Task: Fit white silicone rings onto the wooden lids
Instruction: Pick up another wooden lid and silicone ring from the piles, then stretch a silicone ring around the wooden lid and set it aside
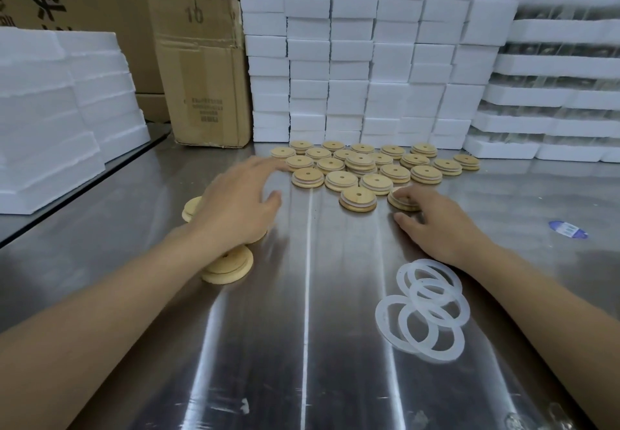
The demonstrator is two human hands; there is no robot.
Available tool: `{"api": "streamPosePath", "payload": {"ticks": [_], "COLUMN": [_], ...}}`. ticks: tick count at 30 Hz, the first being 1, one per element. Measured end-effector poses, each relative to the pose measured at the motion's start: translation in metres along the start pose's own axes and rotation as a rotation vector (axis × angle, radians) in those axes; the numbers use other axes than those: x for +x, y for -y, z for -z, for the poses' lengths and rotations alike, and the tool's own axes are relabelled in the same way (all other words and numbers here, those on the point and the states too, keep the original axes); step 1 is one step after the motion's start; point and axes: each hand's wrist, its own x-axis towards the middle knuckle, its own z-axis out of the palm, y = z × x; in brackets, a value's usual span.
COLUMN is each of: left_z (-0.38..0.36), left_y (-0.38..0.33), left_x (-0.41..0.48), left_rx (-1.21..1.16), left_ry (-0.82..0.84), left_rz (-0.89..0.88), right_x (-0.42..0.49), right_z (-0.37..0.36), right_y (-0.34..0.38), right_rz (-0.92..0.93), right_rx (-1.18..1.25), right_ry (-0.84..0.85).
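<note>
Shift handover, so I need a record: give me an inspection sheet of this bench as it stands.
Surface: metal table, shiny and streaked.
Job's things: wooden lids grouped at the back, several with rings fitted; spare lids at left; loose silicone rings front right.
Clutter: blue sticker at right.
Hands: left hand open above the spare lids; right hand with fingers on the front lid.
Cables: nothing seen.
Surroundings: stacked foam blocks, cardboard box.

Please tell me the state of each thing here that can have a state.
left hand: open, fingers spread, above stacked lids
right hand: fingers rest on the near-right lid
lid group: lying flat, nearer ones ringed
silicone rings: loose, overlapping on the table
cardboard box: standing upright, creased
</note>
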Motion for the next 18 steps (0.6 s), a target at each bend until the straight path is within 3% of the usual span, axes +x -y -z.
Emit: {"api": "streamPosePath", "payload": {"ticks": [4,7,9,13,18], "left_z": [0.003,0.0,-0.003,-0.004,-0.006], "left_y": [0.037,0.056,0.059,0.06,0.063], "left_x": [0.008,0.016,0.017,0.018,0.015], "left_rx": [0.127,0.148,0.121,0.107,0.209], "left_ry": [0.061,0.238,0.276,0.175,0.001], "left_rz": [0.129,0.28,0.325,0.311,0.253], "right_x": [-0.001,-0.001,-0.004,-0.016,-0.021], "right_z": [0.004,0.014,0.027,0.055,0.062], "right_y": [0.005,0.013,0.017,0.021,0.026], "right_rz": [0.007,-0.012,-0.025,-0.024,-0.014], "right_rx": [-0.02,0.089,0.188,0.262,0.257], "right_ry": [-0.061,-0.056,0.127,0.54,0.663]}}
